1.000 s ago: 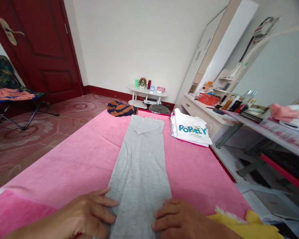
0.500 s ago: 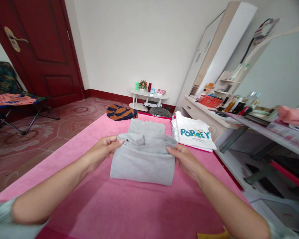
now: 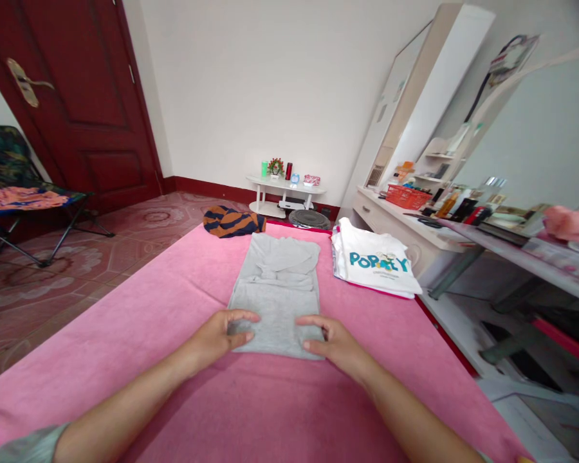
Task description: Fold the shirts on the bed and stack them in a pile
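A grey garment (image 3: 277, 283) lies folded in half lengthwise and crosswise on the pink cover (image 3: 139, 308), in the middle ahead of me. My left hand (image 3: 224, 333) curls round its near left corner, thumb and fingers pinched on the fold. At the near right corner, my right hand (image 3: 328, 339) grips the same edge with fingers on top of the cloth. Both forearms reach forward over the pink cover.
A folded white shirt with blue lettering (image 3: 374, 260) tops a stack at the right edge. A striped orange and navy garment (image 3: 231, 220) lies at the far end. Beyond are a small white table (image 3: 284, 186), a dresser (image 3: 405, 218) and a folding chair (image 3: 14, 193).
Both hands carried the garment's near end up and forward, laid it over the far part, then drew back to the new near fold. The garment is now about half as long.
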Available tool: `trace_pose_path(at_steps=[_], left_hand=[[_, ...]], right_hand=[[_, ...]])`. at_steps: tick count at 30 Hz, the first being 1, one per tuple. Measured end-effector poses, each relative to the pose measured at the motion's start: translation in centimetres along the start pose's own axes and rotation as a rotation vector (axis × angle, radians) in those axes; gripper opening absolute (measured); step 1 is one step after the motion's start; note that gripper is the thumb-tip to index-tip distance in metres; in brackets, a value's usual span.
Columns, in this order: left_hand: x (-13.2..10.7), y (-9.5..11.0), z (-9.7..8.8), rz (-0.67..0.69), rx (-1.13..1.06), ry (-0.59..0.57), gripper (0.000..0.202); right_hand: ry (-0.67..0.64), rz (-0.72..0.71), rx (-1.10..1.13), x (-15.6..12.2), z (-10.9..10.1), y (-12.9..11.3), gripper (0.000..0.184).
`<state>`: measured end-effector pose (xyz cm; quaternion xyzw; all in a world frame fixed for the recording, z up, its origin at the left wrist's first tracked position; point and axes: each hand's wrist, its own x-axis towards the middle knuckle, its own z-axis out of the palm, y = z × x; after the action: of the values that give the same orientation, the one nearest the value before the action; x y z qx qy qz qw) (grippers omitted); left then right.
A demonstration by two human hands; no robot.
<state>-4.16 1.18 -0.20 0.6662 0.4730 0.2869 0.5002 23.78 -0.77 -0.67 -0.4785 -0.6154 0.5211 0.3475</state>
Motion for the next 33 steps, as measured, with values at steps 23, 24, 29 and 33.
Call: trace_pose_path(at_steps=[23,24,29,33], left_hand=[[5.8,-0.7,-5.0,0.052,0.289,0.028,0.028],[6.4,-0.7,-5.1,0.047,0.293,-0.011,0.026],[6.1,-0.7,-6.5,0.070,0.323,-0.107,0.025],[5.6,-0.6,-7.0,0.106,0.359,-0.164,0.023]], right_hand=[[0.211,-0.268,-0.733,3.6,2.4,-5.0,0.021],[0.216,-0.248,-0.790,4.2,2.6,-4.6,0.021],[0.173,-0.129,-0.880,5.3,2.0,-2.4,0.020],[0.167,-0.148,-0.876,5.3,1.7,-2.0,0.010]])
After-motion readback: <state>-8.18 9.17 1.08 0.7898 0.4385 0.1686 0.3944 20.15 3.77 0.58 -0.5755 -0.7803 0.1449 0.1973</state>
